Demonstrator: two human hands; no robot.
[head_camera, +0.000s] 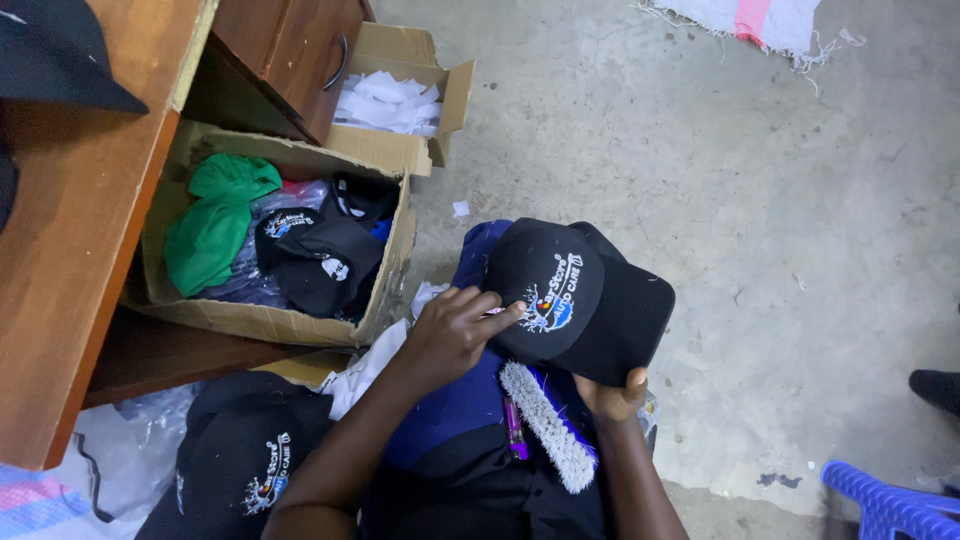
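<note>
I'm watching the right hand (612, 396) gripping the black cap (580, 300) by its brim edge while the left hand (455, 330) is pinching at the embroidery (552, 296); that thin hold risks the cap slipping

From my remote view, both forearms are bare, no sleeves, watch or rings visible. My left hand (450, 330) and right hand (612, 395) are ungloved. Below the hands, the lap shows blue fabric clothing (455, 410) over a darker black garment (480, 490).
</note>
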